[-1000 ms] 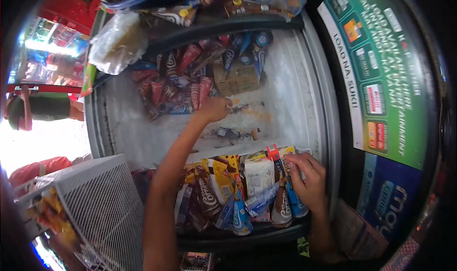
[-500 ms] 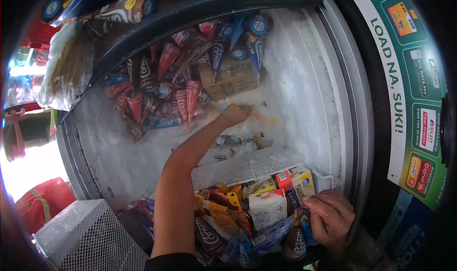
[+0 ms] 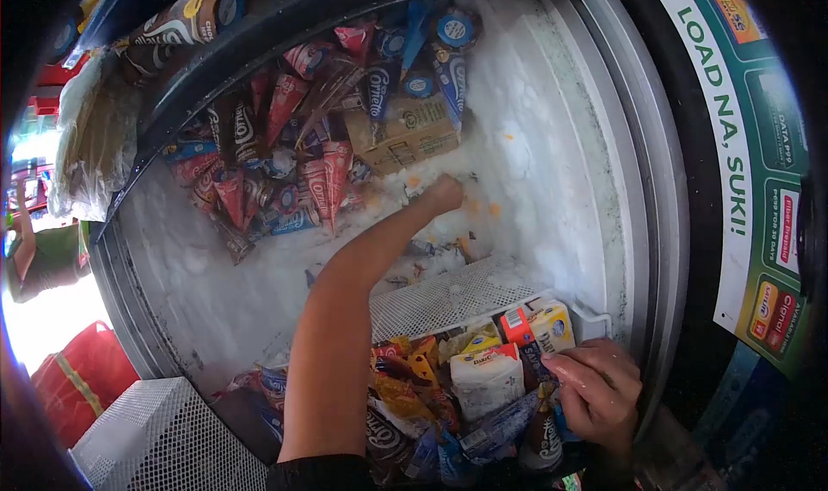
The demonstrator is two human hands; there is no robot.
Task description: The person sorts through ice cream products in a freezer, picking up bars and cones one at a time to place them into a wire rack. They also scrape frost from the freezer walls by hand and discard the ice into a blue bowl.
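Observation:
My left hand (image 3: pixel 446 193) is closed, down at the frosty floor of the chest freezer (image 3: pixel 276 271); its fingers face away and whatever they hold is hidden. Just beyond it is a brown cardboard box (image 3: pixel 405 142) with Cornetto cones on and around it. At the near right, my right hand (image 3: pixel 599 387) has its fingers curled at the side of the white mesh basket (image 3: pixel 448 306). What it grips, if anything, cannot be made out. Beside its fingertips are a yellow-and-white ice cream pack (image 3: pixel 552 327) and a cone (image 3: pixel 543 435).
Pink and brown cones (image 3: pixel 323 185) are heaped at the back left. Ice scraps and bits of wrapper lie near the basket. A second white mesh basket (image 3: pixel 172 439) stands outside at lower left, by a red bag (image 3: pixel 86 370). The dark freezer rim (image 3: pixel 345 21) arches across the top.
My left hand has shifted slightly right and nearer the freezer floor's far side, its fingers now more tucked in. My right hand stays at the basket's side. The view has tilted a little.

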